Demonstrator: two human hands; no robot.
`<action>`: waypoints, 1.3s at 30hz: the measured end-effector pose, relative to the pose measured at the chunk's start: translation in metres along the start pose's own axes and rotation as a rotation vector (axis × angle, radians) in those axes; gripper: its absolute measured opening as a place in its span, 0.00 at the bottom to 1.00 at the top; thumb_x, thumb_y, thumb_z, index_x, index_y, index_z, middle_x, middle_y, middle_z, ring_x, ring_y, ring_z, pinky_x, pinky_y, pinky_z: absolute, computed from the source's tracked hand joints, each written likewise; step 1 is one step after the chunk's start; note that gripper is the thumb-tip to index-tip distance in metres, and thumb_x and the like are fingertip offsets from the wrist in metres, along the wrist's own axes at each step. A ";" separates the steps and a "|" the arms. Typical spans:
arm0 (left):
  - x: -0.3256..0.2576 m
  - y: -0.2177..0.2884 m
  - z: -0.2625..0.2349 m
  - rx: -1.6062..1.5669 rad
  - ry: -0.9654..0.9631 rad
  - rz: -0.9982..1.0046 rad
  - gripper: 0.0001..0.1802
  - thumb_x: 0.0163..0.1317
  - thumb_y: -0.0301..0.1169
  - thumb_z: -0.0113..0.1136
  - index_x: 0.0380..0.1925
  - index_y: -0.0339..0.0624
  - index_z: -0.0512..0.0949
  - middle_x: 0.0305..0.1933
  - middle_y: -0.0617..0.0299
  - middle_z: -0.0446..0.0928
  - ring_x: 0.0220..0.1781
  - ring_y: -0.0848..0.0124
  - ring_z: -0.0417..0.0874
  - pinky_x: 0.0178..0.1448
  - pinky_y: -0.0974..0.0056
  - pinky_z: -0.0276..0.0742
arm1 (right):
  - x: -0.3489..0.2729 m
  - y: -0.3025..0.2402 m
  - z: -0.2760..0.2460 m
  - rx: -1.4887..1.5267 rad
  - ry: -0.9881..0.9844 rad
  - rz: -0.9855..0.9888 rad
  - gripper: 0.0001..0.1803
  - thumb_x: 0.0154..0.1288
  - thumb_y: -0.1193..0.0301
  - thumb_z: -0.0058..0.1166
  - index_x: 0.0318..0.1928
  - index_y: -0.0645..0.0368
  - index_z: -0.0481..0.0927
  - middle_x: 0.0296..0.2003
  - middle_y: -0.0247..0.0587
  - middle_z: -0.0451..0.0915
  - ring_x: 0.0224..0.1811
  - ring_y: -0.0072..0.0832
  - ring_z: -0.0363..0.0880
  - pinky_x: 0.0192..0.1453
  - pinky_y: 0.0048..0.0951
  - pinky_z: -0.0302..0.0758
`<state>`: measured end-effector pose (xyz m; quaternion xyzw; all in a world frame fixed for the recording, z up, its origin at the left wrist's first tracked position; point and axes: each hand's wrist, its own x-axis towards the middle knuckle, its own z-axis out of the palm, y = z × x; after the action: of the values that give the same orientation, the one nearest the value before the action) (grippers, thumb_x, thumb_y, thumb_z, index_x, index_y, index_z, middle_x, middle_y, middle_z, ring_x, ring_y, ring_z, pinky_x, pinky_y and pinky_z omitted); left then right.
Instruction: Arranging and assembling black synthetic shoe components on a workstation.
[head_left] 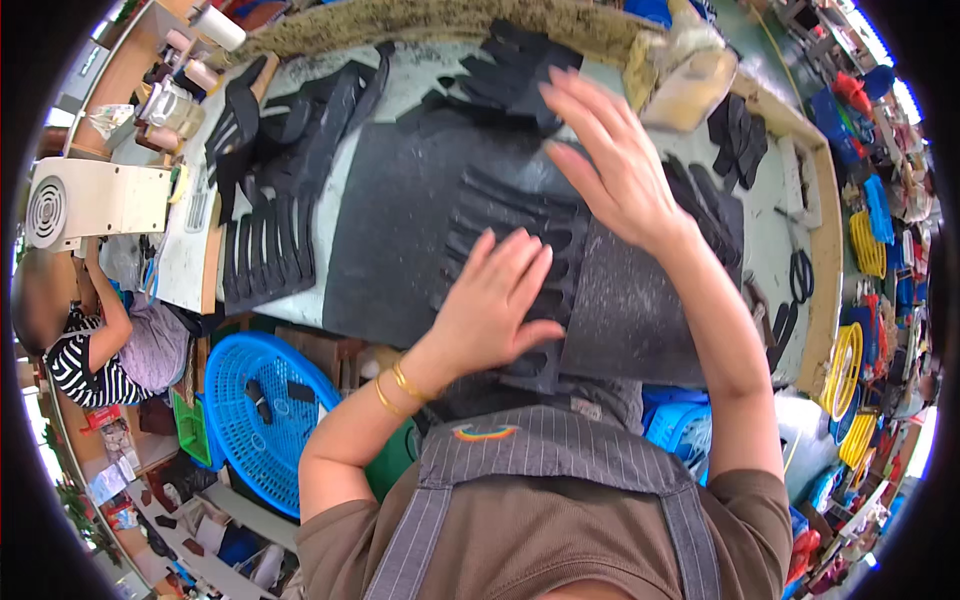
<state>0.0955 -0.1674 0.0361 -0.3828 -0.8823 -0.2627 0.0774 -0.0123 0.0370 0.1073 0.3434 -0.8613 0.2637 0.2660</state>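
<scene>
Several black strips (pixel 515 205), which look like leather or fabric, lie side by side on a dark board in front of me. My left hand (pixel 500 295) rests on them with its fingers stretched flat, holding nothing. Up and to the right, my right hand (pixel 615 160) is open, thumb and fingers apart. It is nearest to a pile of black strip pieces (pixel 510 75) at the far side of the board; whether the fingertips touch the pile I cannot tell. The dark board (pixel 390 220) lies across the light worktable (pixel 790 250).
More black strips (pixel 270 255) lie on the table's left. Scissors (pixel 801 275) lie near its right edge. A plastic bag (pixel 690 85) sits at the far right corner. A blue basket (pixel 265 400) stands below left. Beyond it, a person (pixel 110 330) sits by a cream machine (pixel 110 195).
</scene>
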 end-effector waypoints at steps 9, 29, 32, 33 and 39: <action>-0.055 0.040 0.021 0.037 -0.212 -0.010 0.49 0.49 0.54 0.65 0.65 0.28 0.65 0.72 0.44 0.63 0.75 0.52 0.63 0.77 0.49 0.56 | -0.048 0.000 0.109 0.120 -0.374 0.033 0.41 0.72 0.41 0.40 0.74 0.53 0.58 0.73 0.52 0.57 0.77 0.47 0.50 0.79 0.49 0.47; -0.124 0.018 -0.053 0.152 0.060 0.073 0.23 0.61 0.31 0.52 0.57 0.37 0.76 0.66 0.54 0.73 0.69 0.61 0.72 0.73 0.53 0.65 | 0.012 -0.053 0.032 0.819 -0.573 0.763 0.25 0.59 0.76 0.64 0.58 0.62 0.77 0.43 0.32 0.81 0.38 0.16 0.77 0.35 0.20 0.73; -0.145 0.002 -0.098 0.202 0.050 0.040 0.26 0.59 0.30 0.53 0.59 0.40 0.74 0.66 0.55 0.73 0.68 0.61 0.74 0.72 0.53 0.66 | 0.056 -0.084 0.055 0.892 -0.577 0.695 0.25 0.59 0.75 0.65 0.58 0.61 0.77 0.44 0.32 0.81 0.38 0.16 0.77 0.34 0.20 0.73; -0.151 -0.004 -0.115 0.267 0.035 -0.001 0.25 0.59 0.30 0.53 0.59 0.40 0.75 0.65 0.56 0.74 0.68 0.61 0.74 0.72 0.53 0.67 | 0.071 -0.096 0.063 0.917 -0.554 0.675 0.25 0.58 0.74 0.65 0.57 0.61 0.77 0.44 0.32 0.81 0.38 0.16 0.76 0.34 0.21 0.73; -0.176 -0.050 -0.192 0.587 -0.025 -0.134 0.27 0.56 0.25 0.54 0.59 0.39 0.76 0.65 0.55 0.75 0.67 0.57 0.74 0.71 0.50 0.68 | 0.153 -0.143 0.125 1.121 -0.464 0.495 0.32 0.56 0.67 0.68 0.59 0.69 0.75 0.40 0.42 0.82 0.32 0.23 0.80 0.38 0.26 0.78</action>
<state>0.1701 -0.4077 0.1193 -0.2880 -0.9448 0.0036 0.1565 -0.0378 -0.2009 0.1539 0.2697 -0.6817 0.6453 -0.2147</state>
